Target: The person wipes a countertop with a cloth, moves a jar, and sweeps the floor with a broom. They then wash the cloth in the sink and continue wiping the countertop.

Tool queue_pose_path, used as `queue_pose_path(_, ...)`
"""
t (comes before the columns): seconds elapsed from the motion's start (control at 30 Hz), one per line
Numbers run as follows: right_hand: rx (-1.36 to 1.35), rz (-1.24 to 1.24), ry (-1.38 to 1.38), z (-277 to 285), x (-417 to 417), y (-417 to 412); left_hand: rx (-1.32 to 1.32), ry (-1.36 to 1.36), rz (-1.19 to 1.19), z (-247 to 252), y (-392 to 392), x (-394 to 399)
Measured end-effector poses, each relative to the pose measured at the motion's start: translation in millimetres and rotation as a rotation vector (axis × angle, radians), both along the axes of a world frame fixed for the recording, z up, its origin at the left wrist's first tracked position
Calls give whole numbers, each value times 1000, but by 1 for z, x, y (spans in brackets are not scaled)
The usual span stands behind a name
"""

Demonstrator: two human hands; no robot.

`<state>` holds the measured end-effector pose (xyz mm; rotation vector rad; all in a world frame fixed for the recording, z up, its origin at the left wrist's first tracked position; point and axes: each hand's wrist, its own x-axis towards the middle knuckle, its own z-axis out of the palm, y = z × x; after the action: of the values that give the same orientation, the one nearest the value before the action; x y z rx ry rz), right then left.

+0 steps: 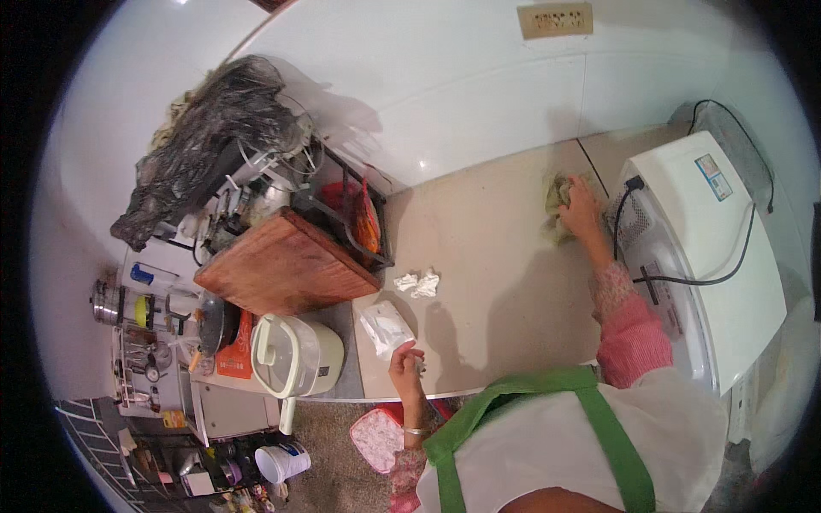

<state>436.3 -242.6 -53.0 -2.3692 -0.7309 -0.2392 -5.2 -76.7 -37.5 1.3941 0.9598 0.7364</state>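
Observation:
My right hand presses a greenish-grey cloth onto the beige countertop, near the wall and left of the white appliance. My left hand is at the counter's front edge, by the near end of a white pack of tissues. Its fingers are curled around a small pale scrap, partly hidden. Crumpled white tissues lie on the counter beyond the pack.
At right stands a white appliance with a black cord. Left are a wooden cutting board, a dark rack, a black plastic bag and a cream lidded pot with its handle over the edge.

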Motion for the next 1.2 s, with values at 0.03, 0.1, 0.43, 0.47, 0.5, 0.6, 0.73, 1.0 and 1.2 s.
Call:
queue_pose_path(0.03,-104,-113,41,-23,8,-4,-3,22,-3,-1,-3,-6)
queue_pose_path(0.1,-134,-220,-33,-60,22,-6,3,63,11,2,-12,-21)
queue_pose_path(0.43,420,854,214,-86,-173,112,-90,145,79,0,-4,-9)
queue_pose_path(0.47,385,966,151,-83,-194,111,-50,138,76,6,2,-1)
queue_pose_path(0.5,349,1055,79,-83,-202,112,-7,129,50,9,13,10)
queue_pose_path(0.6,512,864,349,-92,-186,105,242,184,44,23,38,33)
queue_pose_path(0.73,520,48,652,-40,-52,83,318,196,158,27,60,24)
queue_pose_path(1.0,-172,-460,-196,-103,133,100,281,261,284,-17,73,-11)
queue_pose_path(1.2,-339,-188,-164,-92,31,228,296,356,333,-37,79,-10)
